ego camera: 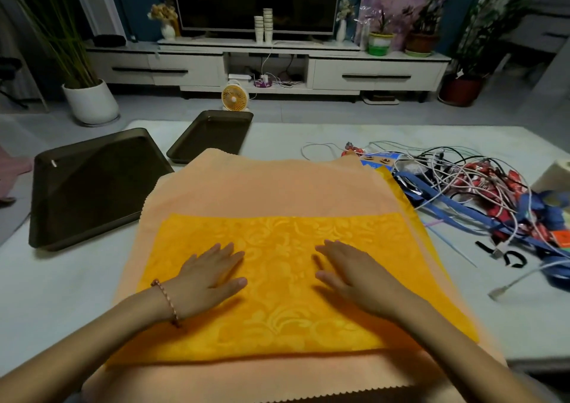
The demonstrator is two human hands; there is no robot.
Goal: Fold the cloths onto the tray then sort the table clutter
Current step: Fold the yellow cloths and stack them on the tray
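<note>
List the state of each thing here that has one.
Peach zigzag-edged cloth: spread flat on table.
Yellow patterned cloth: flat on the peach cloth.
Large dark metal tray: no cloth in it.
Small dark metal tray: no cloth in it.
Left hand: flat on yellow cloth.
Right hand: flat on yellow cloth.
Tangle of white cables: unsorted.

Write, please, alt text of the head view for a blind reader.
A left hand and right hand rest flat on a yellow cloth atop a larger peach cloth. Two dark trays lie left, tangled cables right.
</note>
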